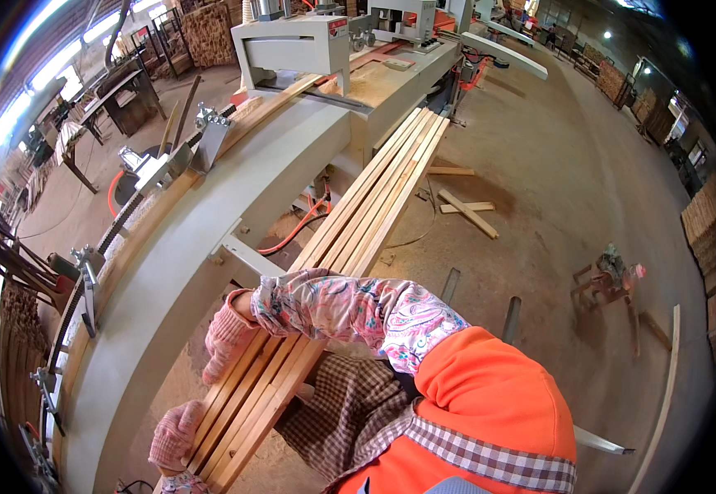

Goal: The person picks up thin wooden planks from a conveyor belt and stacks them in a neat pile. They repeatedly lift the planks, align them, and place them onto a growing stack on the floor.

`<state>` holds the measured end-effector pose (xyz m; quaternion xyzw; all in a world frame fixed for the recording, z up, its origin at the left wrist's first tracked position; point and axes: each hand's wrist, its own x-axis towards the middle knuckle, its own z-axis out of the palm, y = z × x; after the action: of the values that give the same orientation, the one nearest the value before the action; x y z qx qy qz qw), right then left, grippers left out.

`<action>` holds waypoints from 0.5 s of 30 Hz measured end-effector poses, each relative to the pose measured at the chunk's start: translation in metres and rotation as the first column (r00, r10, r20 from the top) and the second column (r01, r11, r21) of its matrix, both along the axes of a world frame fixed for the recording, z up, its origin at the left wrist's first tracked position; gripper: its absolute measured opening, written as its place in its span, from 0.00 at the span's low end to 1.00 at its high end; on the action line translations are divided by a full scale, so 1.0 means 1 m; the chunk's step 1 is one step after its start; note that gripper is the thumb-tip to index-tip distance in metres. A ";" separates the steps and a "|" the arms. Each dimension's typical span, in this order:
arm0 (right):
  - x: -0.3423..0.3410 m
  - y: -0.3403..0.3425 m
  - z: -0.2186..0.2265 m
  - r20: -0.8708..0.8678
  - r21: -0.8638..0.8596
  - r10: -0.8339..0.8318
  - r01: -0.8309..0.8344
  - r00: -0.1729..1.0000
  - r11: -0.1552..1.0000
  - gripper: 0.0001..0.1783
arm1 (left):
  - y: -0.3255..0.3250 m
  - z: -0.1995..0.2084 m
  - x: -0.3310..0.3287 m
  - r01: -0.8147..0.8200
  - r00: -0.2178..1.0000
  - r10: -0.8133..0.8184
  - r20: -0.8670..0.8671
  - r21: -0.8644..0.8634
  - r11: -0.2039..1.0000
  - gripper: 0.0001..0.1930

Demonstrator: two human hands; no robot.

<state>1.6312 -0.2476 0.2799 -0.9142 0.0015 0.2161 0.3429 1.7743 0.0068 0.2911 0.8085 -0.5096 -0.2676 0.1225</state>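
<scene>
A bundle of long, pale wooden strips (370, 210) runs from the lower left up beside the machine. My left hand (178, 432), in a pink knitted glove, is closed at the left edge of the strips near their close end. Farther along the same edge, my right hand (228, 339), gloved alike, curls against the outer strip. My right forearm, in a patterned sleeve, crosses over the bundle and hides part of it. The undersides of the strips and some fingertips are out of sight.
A long grey machine bed (160, 272) curves along the left, with a wooden bar (131, 247) and metal clamps (209, 136) on it. A white machine housing (292, 49) stands ahead. Loose wood pieces (469, 212) lie on the floor at right, near a small wooden stand (609, 280).
</scene>
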 end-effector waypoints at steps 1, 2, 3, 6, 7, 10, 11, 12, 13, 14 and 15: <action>-0.001 0.000 0.002 0.021 -0.014 -0.002 0.002 1.000 1.000 0.44 | 0.000 0.001 -0.002 -0.013 1.000 0.013 -0.007 -0.022 1.000 0.16; -0.001 0.000 0.002 0.007 -0.016 0.001 0.000 1.000 1.000 0.44 | 0.000 0.000 -0.001 -0.009 1.000 0.009 -0.003 -0.013 1.000 0.16; 0.000 -0.001 0.002 -0.006 -0.017 0.003 -0.004 1.000 1.000 0.44 | -0.001 -0.002 -0.001 -0.006 1.000 0.006 0.000 -0.004 1.000 0.16; -0.003 -0.007 0.008 -0.049 -0.010 -0.008 0.008 0.999 1.000 0.44 | -0.005 -0.005 -0.002 -0.021 0.999 0.021 0.046 0.002 1.000 0.18; -0.005 -0.010 0.009 -0.066 -0.005 -0.017 0.017 0.998 1.000 0.44 | -0.008 -0.006 -0.004 -0.029 0.997 0.029 0.065 0.000 1.000 0.19; -0.002 -0.011 -0.002 -0.033 -0.013 -0.004 0.004 0.999 1.000 0.44 | -0.010 -0.007 -0.008 -0.033 0.995 0.035 0.095 -0.028 0.999 0.21; -0.002 -0.011 -0.002 -0.025 -0.021 -0.009 0.008 1.000 1.000 0.43 | -0.010 -0.005 -0.010 -0.055 0.994 0.057 0.096 -0.017 0.998 0.21; -0.003 -0.010 -0.002 -0.018 -0.030 -0.013 0.012 1.000 0.999 0.42 | -0.011 -0.003 -0.013 -0.078 0.992 0.078 0.098 -0.007 0.997 0.21; -0.005 -0.009 0.001 -0.009 -0.039 -0.021 0.021 1.000 0.999 0.42 | -0.011 0.001 -0.015 -0.096 0.990 0.095 0.101 0.003 0.995 0.21; -0.004 -0.008 0.000 0.014 -0.023 -0.001 0.001 1.000 1.000 0.41 | -0.011 0.003 -0.016 -0.078 0.992 0.077 0.102 0.008 0.997 0.20; -0.003 -0.007 -0.003 0.038 -0.008 0.019 -0.019 0.999 1.000 0.40 | -0.011 0.005 -0.017 -0.059 0.993 0.058 0.102 0.013 0.998 0.19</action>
<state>1.6285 -0.2551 0.2771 -0.9195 -0.0129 0.2017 0.3372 1.7576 -0.0039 0.2957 0.8367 -0.4890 -0.2264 0.0975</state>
